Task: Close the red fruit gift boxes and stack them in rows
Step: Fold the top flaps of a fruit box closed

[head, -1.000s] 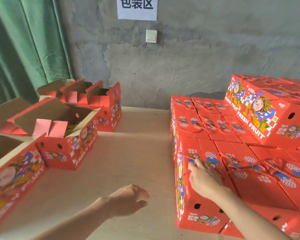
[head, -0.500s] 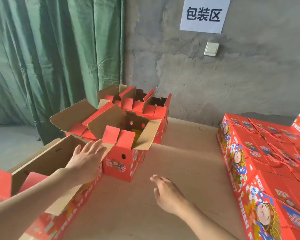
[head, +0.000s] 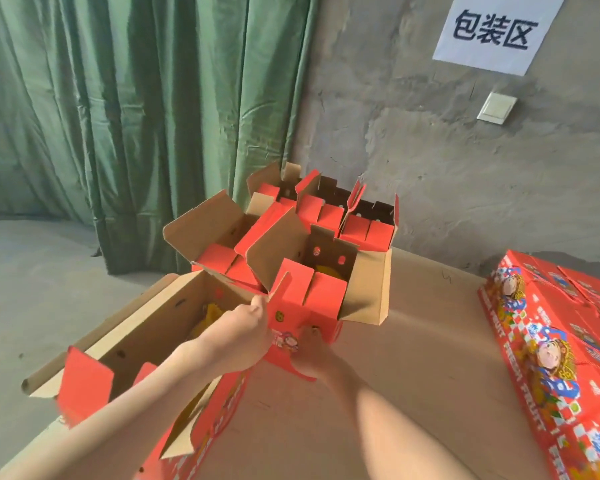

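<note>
Item: red printed corrugated-cardboard fruit box [head: 305, 299], rectangular, flaps up, brown inside, between your hands. Your left hand [head: 246, 327] grips its near corner; right hand [head: 312, 355] touches front, finger curl unclear.

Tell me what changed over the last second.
The right hand left the closed stack and swung left to the front of the open box; its grip is blurred. The left hand moved forward and now grips that box's near-left corner. The closed stack and other open boxes stayed put; flaps still open.
</note>
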### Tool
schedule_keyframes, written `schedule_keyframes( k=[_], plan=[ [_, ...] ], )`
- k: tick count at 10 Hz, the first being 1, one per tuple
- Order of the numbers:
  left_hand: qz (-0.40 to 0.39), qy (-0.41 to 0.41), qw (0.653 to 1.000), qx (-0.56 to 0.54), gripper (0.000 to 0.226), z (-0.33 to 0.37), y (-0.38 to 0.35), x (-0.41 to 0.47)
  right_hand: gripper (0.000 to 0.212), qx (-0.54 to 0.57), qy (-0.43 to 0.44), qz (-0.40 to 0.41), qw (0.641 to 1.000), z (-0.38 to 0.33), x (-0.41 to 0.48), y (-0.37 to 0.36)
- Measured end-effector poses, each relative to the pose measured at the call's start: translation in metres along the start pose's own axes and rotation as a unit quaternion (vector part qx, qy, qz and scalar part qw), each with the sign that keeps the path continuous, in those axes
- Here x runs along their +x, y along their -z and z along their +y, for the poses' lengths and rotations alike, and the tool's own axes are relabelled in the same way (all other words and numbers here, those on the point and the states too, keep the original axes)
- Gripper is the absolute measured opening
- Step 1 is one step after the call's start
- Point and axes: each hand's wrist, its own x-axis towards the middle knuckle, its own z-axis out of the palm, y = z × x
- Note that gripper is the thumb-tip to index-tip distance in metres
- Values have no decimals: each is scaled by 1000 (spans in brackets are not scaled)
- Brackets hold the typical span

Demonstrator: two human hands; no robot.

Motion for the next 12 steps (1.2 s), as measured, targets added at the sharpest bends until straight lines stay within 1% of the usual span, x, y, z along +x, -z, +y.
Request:
schedule_keyframes(
  k=[1,2,3,4,5,6,7,8,9,10,11,12],
  plan=[
    [-4,11,1000,-25,42,-6,8,3,60,-32,-21,19,999,4,-1,1],
    [-1,15,1000,-24,44,-17,14,5,52,-32,-45,50,997,20,-14,5],
    [-6,-42,999,24,44,-8,17,-2,48,-30,-68,58,996,45,-26,14],
    [-31,-49,998,30,37,6,2,-15,51,-6,-81,52,995,60,-36,22],
    [25,-92,952,292,28,1,15,-29,54,30,-94,50,994,68,-38,26],
    [131,-34,986,97,35,-29,25,-23,66,72,-116,35,990,75,-37,33],
    [95,9,991,96,33,-38,38,-22,69,34,-94,29,995,82,-42,32],
    [90,58,984,140,16,-23,41,-21,60,-19,-48,48,997,89,-62,22],
    [84,43,979,178,9,-5,33,-17,50,-38,-7,48,998,96,-94,12],
    [58,25,960,271,27,0,24,-12,46,-58,23,51,997,108,-136,7],
    [105,22,938,330,66,4,7,-12,39,-45,46,53,997,133,-183,10],
    [88,-29,937,337,77,30,-11,-24,29,-6,49,67,997,169,-233,16]
  ],
)
